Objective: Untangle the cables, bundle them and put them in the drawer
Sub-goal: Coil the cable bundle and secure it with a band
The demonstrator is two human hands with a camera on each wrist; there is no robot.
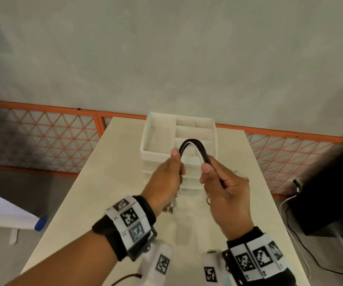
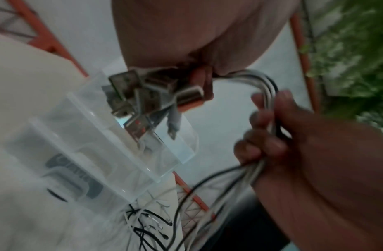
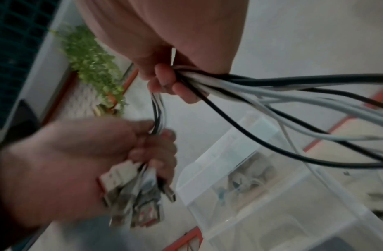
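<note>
Two hands are raised above the table (image 1: 79,193), each closed around the same bunch of black and white cables (image 1: 193,144). The left hand (image 1: 166,178) has its fingers curled about one end of the bunch, thumb upward; in the left wrist view the metal plugs (image 2: 147,98) stick out from under that fist in a loose cluster. The right hand (image 1: 226,188) wraps its fingers and thumb round the bunch a little further along, and the long tails (image 3: 293,105) trail out of it, some black, some white. Between the two fists the cables arch up in a short hump.

The hands sit close together, not touching, over the middle of the pale table. The table's left and right edges are well clear of both wrists, and bare tabletop lies between the hands and the near edge.

Just beyond and below the hands stands a white organiser (image 1: 158,139) with open compartments on top; the arch of cables hangs in front of its near rim. Beneath it are clear plastic drawers (image 2: 113,152), one pulled outward, with the plugs hanging just above it. Blur hides what the drawers hold. Loose cable ends (image 2: 147,224) lie on the table near the drawers.

An orange lattice fence (image 1: 42,139) runs behind the table.
</note>
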